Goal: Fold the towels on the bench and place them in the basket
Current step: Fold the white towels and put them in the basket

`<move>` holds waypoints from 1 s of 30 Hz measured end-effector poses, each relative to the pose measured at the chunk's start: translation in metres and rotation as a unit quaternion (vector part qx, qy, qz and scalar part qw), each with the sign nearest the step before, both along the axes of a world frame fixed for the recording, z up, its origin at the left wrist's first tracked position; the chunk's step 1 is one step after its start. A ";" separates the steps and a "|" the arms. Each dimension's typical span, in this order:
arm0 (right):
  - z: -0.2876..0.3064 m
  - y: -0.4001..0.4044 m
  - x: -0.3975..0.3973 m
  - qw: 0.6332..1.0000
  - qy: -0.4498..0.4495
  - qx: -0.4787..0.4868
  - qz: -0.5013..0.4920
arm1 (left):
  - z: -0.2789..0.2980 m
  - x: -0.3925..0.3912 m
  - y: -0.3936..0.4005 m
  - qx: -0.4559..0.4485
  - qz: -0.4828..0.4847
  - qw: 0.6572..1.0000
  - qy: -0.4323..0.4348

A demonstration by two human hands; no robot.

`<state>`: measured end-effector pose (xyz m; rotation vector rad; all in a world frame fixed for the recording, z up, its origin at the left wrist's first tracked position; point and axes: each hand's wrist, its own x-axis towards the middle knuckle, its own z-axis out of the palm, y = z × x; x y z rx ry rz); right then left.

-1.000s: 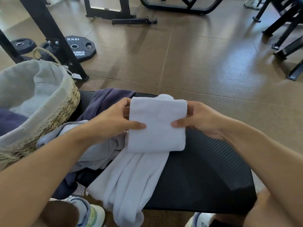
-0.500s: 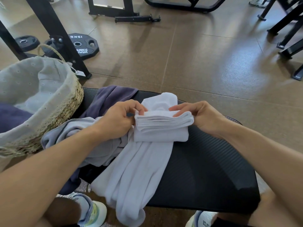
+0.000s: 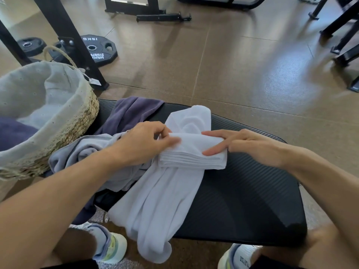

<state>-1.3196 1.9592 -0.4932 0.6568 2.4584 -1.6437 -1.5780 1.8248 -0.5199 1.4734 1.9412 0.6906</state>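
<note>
Soft white terry towel point(image 3: 192, 152) on matt ribbed black bench point(image 3: 242, 200); rough woven straw basket point(image 3: 81, 123), cloth-lined

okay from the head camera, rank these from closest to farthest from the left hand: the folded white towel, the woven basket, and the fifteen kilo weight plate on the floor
1. folded white towel, touched by the left hand on the bench.
2. woven basket, to the left.
3. weight plate, far back-left on the floor.
</note>
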 end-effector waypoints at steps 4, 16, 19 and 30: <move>-0.012 -0.005 -0.005 0.987 -0.033 0.128 -0.088 | 0.008 0.005 -0.004 -0.026 -0.012 0.999 0.037; 0.011 -0.008 -0.007 0.987 -0.015 0.112 -0.117 | 0.021 0.022 -0.014 -0.038 -0.064 0.989 0.128; 0.021 -0.012 -0.007 0.972 0.127 0.037 -0.192 | 0.026 0.031 -0.014 -0.004 -0.038 0.985 0.171; 0.035 -0.058 -0.013 0.930 0.288 0.144 -0.175 | 0.036 0.063 -0.022 0.227 -0.010 0.966 -0.120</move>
